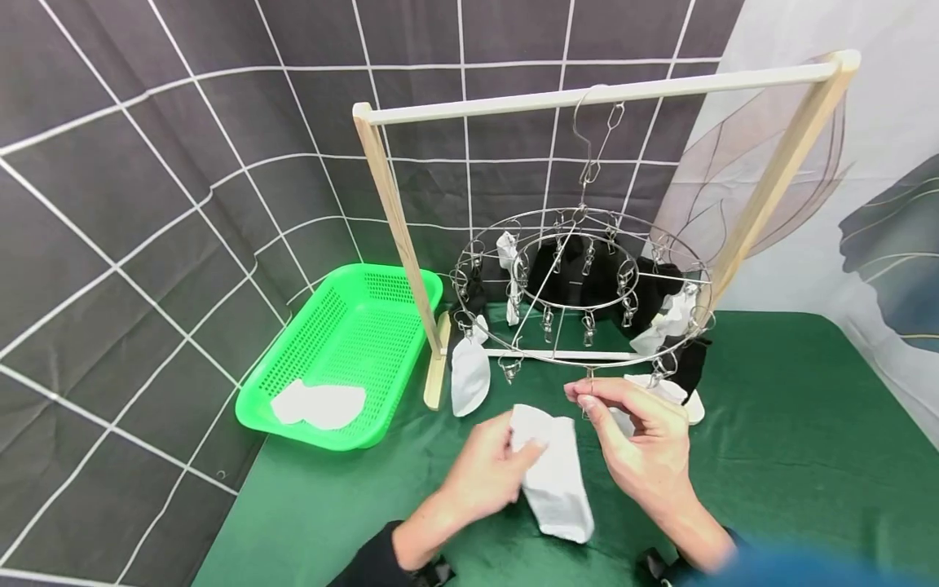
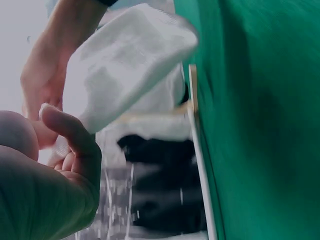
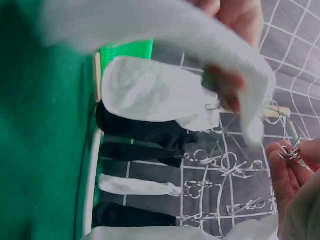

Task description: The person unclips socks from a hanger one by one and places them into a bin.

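A white sock (image 1: 556,481) hangs from my left hand (image 1: 487,463), which pinches it near its upper end. My right hand (image 1: 645,448) pinches a metal clip (image 3: 290,154) at the front rim of the round wire hanger (image 1: 528,356). Sock and clip are apart, with the sock just left of the clip. White and black socks hang from other clips round the hanger, among them a white sock (image 1: 470,377) at the left and a black sock (image 3: 137,214) in the right wrist view.
A green basket (image 1: 399,383) stands at the left with a white sock (image 1: 323,405) in it. The hanger hooks onto the top bar (image 1: 499,106) of a wooden stand, whose posts (image 1: 781,179) rise on both sides. Green cloth (image 1: 807,456) covers the table.
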Demonstrator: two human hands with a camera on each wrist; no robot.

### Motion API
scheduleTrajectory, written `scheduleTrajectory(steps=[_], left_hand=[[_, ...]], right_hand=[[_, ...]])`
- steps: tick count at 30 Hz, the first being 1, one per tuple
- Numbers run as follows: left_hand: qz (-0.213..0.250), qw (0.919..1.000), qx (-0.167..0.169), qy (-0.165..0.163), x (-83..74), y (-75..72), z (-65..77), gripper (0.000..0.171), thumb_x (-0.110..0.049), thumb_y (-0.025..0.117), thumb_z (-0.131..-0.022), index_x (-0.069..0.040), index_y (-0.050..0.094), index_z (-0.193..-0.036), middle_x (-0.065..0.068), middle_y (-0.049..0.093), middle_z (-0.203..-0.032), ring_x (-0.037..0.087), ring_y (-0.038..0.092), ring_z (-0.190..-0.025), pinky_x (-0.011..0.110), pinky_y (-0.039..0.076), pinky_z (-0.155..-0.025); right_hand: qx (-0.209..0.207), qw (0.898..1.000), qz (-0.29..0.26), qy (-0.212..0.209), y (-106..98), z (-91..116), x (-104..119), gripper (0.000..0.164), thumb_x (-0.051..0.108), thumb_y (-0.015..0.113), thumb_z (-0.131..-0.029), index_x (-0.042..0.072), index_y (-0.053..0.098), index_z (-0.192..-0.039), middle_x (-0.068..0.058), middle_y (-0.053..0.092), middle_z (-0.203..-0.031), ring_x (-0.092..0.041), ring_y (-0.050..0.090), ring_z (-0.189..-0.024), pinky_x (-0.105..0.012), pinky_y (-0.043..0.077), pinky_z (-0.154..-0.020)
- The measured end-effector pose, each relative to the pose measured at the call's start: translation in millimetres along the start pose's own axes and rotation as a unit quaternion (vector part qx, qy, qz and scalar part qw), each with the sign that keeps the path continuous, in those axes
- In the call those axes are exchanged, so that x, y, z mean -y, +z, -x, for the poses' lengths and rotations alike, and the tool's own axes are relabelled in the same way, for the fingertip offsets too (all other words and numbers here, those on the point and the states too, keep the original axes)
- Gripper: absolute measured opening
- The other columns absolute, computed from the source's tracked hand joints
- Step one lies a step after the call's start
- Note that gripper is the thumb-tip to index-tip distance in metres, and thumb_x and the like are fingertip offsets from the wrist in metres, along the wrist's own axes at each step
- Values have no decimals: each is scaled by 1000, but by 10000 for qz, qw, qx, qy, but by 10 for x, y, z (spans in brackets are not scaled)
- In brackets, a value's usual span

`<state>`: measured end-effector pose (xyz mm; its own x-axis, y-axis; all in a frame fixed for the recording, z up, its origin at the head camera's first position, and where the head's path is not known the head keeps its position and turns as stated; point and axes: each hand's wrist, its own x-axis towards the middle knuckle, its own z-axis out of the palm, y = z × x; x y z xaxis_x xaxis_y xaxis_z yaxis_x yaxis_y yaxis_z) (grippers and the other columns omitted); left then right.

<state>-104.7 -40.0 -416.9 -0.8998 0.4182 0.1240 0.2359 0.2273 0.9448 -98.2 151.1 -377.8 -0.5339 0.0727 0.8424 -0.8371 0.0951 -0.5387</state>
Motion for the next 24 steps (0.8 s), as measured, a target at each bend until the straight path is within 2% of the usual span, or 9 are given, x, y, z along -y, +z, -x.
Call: scheduleTrajectory(steps=[3, 5, 9, 11, 13, 15, 18, 22, 24], left_hand=[[47, 9971, -569, -502, 57, -333, 90, 6, -16, 58, -94, -15, 61, -100, 5, 58, -61, 9, 47, -32, 22, 42, -26], [73, 9891, -1136, -935, 100, -596, 129, 6, -16, 54, -96, -12, 56, -100, 4, 57, -60, 11, 45, -33, 22, 39, -27], [323, 9533, -2523, -1630, 189, -1165, 138, 12, -20, 49, -99, -8, 49, -94, 0, 53, -56, 11, 43, -34, 21, 34, -29], [413, 9339, -3123, -1692, 235, -1438, 135, 15, -20, 48, -100, -5, 49, -94, -1, 54, -61, 9, 46, -36, 20, 37, -30], [509, 9205, -3553, -1542, 295, -1675, 134, 15, -17, 48, -99, -4, 55, -104, 2, 59, -73, 8, 52, -44, 18, 42, -33], [517, 9108, -3809, -1506, 356, -1859, 153, 22, -15, 49, -99, -4, 55, -117, 5, 60, -88, 8, 56, -54, 15, 47, -38], [360, 9028, -3958, -1647, 445, -2037, 197, 30, -14, 50, -98, -2, 52, -126, 8, 57, -98, 9, 58, -64, 14, 49, -43], [-117, 8981, -3932, -1968, 522, -2140, 264, 39, -12, 53, -96, -1, 42, -131, 12, 55, -103, 9, 57, -62, 19, 51, -48], [-436, 8988, -3898, -1957, 550, -2175, 288, 40, -8, 55, -94, 1, 42, -130, 16, 57, -103, 9, 57, -59, 19, 51, -47]], right_hand=[[-15, 9997, 230, -117, -5, -3, -11, 25, -27, 65, -69, -12, 71, -88, -23, 73, -84, -27, 70, -79, -17, 55, -79], [-8, 9990, 417, -177, -1, -22, 6, 24, -25, 65, -70, -10, 72, -88, -22, 74, -84, -27, 70, -80, -17, 55, -80], [-7, 9983, 542, -221, 23, -63, 69, 22, -23, 65, -71, -9, 72, -87, -23, 73, -85, -28, 69, -81, -17, 54, -81], [-7, 9981, 566, -242, 37, -82, 101, 22, -23, 65, -71, -10, 71, -86, -23, 73, -85, -28, 69, -80, -16, 54, -81], [-24, 9978, 610, -275, 46, -93, 122, 21, -23, 64, -71, -10, 71, -86, -23, 73, -85, -27, 69, -80, -16, 54, -80], [-29, 9973, 659, -309, 51, -99, 131, 21, -23, 65, -71, -9, 72, -85, -22, 73, -84, -26, 69, -79, -16, 54, -79], [5, 9967, 731, -341, 57, -104, 132, 21, -22, 65, -70, -8, 72, -85, -21, 73, -83, -26, 69, -79, -15, 54, -78], [39, 9957, 847, -383, 62, -107, 135, 21, -21, 67, -70, -6, 72, -84, -20, 73, -82, -26, 69, -79, -16, 53, -80], [55, 9954, 879, -373, 64, -108, 144, 21, -21, 67, -70, -6, 72, -85, -20, 73, -83, -26, 69, -79, -15, 52, -81]])
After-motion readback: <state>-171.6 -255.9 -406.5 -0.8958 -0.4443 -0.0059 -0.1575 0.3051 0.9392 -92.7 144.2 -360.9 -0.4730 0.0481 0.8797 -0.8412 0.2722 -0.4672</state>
